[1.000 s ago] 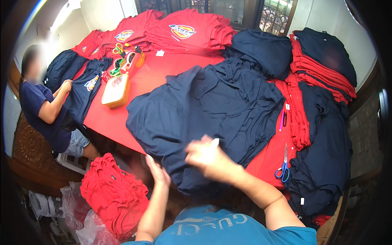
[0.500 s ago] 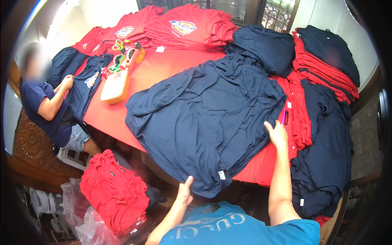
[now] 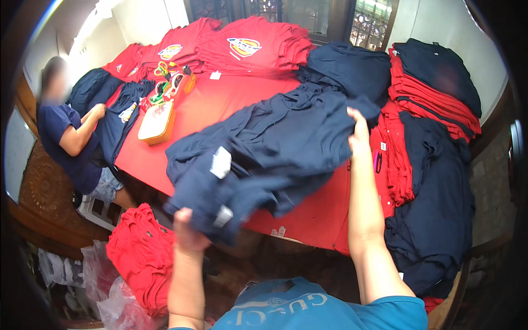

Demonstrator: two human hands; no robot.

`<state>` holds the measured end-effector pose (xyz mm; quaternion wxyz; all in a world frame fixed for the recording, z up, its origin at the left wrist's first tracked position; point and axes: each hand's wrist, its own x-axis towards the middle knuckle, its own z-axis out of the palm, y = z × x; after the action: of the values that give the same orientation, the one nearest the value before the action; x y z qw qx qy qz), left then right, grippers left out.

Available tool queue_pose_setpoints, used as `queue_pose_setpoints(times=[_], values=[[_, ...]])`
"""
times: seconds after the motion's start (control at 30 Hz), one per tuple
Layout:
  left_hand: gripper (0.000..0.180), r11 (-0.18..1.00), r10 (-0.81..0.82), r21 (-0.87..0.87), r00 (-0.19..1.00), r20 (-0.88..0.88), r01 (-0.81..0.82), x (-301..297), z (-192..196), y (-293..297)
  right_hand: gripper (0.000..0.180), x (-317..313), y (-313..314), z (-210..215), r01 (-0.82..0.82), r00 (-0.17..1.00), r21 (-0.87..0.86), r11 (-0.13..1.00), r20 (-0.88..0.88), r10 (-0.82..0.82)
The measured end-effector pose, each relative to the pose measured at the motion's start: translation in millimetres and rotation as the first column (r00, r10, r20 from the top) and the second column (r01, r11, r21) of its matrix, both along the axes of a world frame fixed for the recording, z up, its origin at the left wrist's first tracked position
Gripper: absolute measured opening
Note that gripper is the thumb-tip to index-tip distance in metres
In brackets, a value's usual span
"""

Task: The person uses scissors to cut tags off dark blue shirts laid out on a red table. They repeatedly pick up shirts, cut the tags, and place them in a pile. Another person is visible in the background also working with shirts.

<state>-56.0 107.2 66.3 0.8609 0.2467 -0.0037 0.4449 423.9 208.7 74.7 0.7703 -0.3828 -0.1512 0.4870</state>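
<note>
A navy T-shirt (image 3: 275,148) lies across the red-covered table in front of me, its near-left part lifted and blurred by motion. White labels (image 3: 221,162) show on that raised part. At its lower left corner my left hand (image 3: 190,231) grips the cloth, slightly smeared by movement. My right hand (image 3: 358,135) holds the shirt's right side, thumb on top and fingers mostly hidden by the fabric. How many layers of cloth I hold cannot be made out.
Red shirts with a printed emblem (image 3: 253,47) line the far edge. Folded navy and red shirts (image 3: 434,93) rise at the right. A yellow box (image 3: 156,123) sits near tape rolls and scissors. A co-worker (image 3: 69,129) handles a navy shirt. Red shirts (image 3: 140,258) lie low left.
My left hand has moved left and up, swinging the shirt's near edge off the table's front and baring red cloth. My right hand has moved up and slightly left with its side.
</note>
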Motion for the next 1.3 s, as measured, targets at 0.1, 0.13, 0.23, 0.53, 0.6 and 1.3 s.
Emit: queue_pose_setpoints(times=[0.1, 0.13, 0.23, 0.53, 0.6, 1.3], values=[[0.075, 0.469, 0.873, 0.714, 0.394, -0.287, -0.52, -20.3, 55.5, 17.2, 0.027, 2.4, 17.4, 85.5, -0.088, 0.983, 0.275, 0.957, 0.177, 0.039], [0.079, 0.368, 0.919, 0.762, 0.336, -0.208, -0.533, -26.9, 75.2, 14.9, 0.027, -9.3, 19.8, 120.9, -0.108, 0.974, 0.343, 0.933, 0.223, 0.031], [0.07, 0.8, 0.273, 0.521, 0.954, 0.127, -0.299, -18.7, 160.2, 23.8, 0.029, 26.6, 55.1, 175.6, -0.328, 0.929, 0.337, 0.882, 0.286, 0.236], [0.095, 0.88, 0.397, -0.174, 0.885, -0.243, -0.442, 8.2, 97.0, 157.8, 0.079, -38.2, 132.7, 125.4, -0.017, 0.272, -0.343, 0.939, 0.902, 0.335], [0.097, 0.88, 0.417, 0.291, 0.317, -0.852, -0.375, 12.6, 23.5, 165.7, 0.078, -26.4, 132.8, 57.8, -0.061, -0.126, -0.453, 0.889, 0.887, 0.444], [0.027, 0.536, 0.746, 0.841, -0.424, -0.513, -0.074, 39.8, -119.8, -72.9, 0.041, -32.7, -320.1, -109.5, 0.661, -0.249, -0.349, 0.665, 0.733, 0.633]])
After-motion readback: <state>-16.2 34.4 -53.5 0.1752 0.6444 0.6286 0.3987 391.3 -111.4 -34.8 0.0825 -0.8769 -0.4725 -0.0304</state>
